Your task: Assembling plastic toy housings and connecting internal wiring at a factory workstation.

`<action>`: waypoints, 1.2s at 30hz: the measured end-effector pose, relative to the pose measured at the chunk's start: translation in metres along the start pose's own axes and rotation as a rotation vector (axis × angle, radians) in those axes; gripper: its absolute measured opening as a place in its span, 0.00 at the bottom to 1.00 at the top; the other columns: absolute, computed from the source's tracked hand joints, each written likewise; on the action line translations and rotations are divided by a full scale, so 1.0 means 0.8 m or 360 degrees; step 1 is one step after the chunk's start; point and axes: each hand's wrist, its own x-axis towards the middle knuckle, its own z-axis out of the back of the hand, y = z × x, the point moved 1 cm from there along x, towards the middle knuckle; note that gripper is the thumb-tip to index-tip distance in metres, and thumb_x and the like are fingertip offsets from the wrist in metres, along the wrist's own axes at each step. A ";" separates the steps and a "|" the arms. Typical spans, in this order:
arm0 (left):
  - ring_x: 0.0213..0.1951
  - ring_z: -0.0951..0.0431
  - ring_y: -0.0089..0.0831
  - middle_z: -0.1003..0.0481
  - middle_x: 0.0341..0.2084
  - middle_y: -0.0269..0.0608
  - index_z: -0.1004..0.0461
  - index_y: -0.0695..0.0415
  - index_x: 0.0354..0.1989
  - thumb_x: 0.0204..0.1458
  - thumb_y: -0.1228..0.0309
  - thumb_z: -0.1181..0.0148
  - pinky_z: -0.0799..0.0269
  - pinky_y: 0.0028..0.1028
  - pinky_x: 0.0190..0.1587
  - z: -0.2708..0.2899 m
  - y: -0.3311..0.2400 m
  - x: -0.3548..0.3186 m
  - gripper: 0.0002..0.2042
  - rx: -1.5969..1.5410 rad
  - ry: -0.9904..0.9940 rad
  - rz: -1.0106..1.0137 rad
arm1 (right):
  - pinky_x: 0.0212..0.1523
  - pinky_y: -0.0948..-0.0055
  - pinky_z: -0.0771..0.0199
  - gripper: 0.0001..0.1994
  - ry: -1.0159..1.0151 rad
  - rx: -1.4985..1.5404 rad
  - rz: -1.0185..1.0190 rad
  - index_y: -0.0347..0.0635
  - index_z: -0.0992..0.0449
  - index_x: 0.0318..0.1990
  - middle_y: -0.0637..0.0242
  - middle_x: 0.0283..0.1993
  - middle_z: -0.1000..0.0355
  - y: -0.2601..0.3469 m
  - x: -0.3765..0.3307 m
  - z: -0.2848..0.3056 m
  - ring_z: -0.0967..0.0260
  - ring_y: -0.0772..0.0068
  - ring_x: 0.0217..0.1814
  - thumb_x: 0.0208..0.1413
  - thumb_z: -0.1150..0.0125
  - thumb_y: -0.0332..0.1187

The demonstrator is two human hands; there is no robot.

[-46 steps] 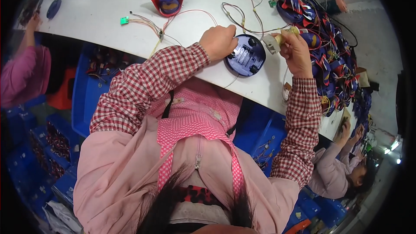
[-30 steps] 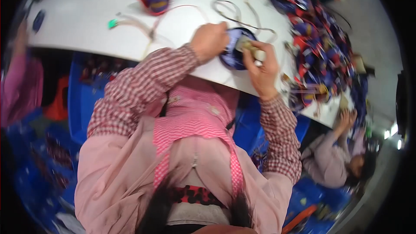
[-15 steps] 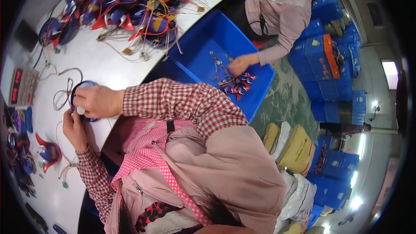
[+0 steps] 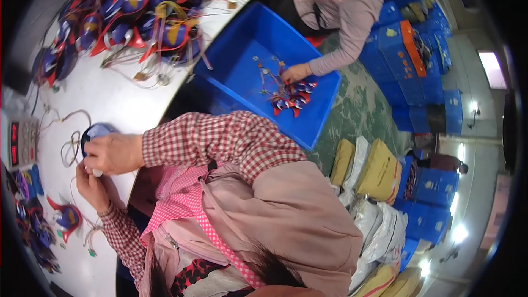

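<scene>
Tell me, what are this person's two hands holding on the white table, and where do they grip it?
Both hands hold a round blue part. The right hand covers its near edge from above; the left hand pinches its lower edge, apparently with a small white piece.

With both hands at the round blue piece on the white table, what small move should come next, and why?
Probably steady the round blue piece and ease the small pale part into place on it. The right hand covers the piece, the left hand seems to pinch the pale part at its edge, and loose wires lie beside them, so a slow move seems safer.
</scene>
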 end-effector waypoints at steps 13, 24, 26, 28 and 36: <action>0.39 0.29 0.29 0.27 0.38 0.46 0.32 0.70 0.45 0.56 0.69 0.51 0.33 0.26 0.42 0.019 0.023 0.002 0.16 -0.0042 0.0058 0.0106 | 0.31 0.58 0.27 0.16 0.0332 0.0299 -0.0552 0.35 0.27 0.30 0.50 0.32 0.31 -0.005 0.030 -0.034 0.29 0.49 0.29 0.38 0.42 0.41; 0.37 0.29 0.26 0.27 0.39 0.43 0.33 0.70 0.50 0.57 0.66 0.52 0.33 0.22 0.40 0.010 0.020 -0.001 0.18 -0.0199 0.0039 0.0103 | 0.35 0.58 0.27 0.18 0.0358 0.0351 -0.0551 0.34 0.26 0.31 0.48 0.36 0.30 -0.005 0.028 -0.036 0.28 0.48 0.34 0.37 0.43 0.41; 0.35 0.30 0.27 0.27 0.35 0.44 0.34 0.70 0.50 0.58 0.62 0.50 0.34 0.23 0.38 0.012 0.016 0.003 0.21 -0.0218 -0.0045 -0.0085 | 0.36 0.59 0.27 0.18 0.0259 0.0223 -0.0552 0.33 0.26 0.31 0.48 0.37 0.30 -0.012 0.036 -0.045 0.28 0.49 0.35 0.37 0.42 0.41; 0.31 0.30 0.23 0.28 0.34 0.40 0.36 0.67 0.54 0.57 0.61 0.48 0.34 0.20 0.32 0.020 0.000 0.001 0.23 -0.0312 0.0003 0.0220 | 0.37 0.59 0.27 0.17 0.0238 0.0190 -0.0486 0.33 0.26 0.31 0.48 0.37 0.30 -0.013 0.040 -0.043 0.29 0.50 0.35 0.36 0.42 0.39; 0.21 0.34 0.16 0.32 0.22 0.31 0.33 0.62 0.51 0.56 0.74 0.50 0.36 0.17 0.23 0.045 -0.125 -0.102 0.15 -0.0108 -0.0109 0.0414 | 0.41 0.56 0.33 0.12 0.0049 -0.0272 -0.0283 0.31 0.29 0.34 0.45 0.38 0.36 -0.094 0.018 -0.061 0.37 0.48 0.39 0.42 0.47 0.30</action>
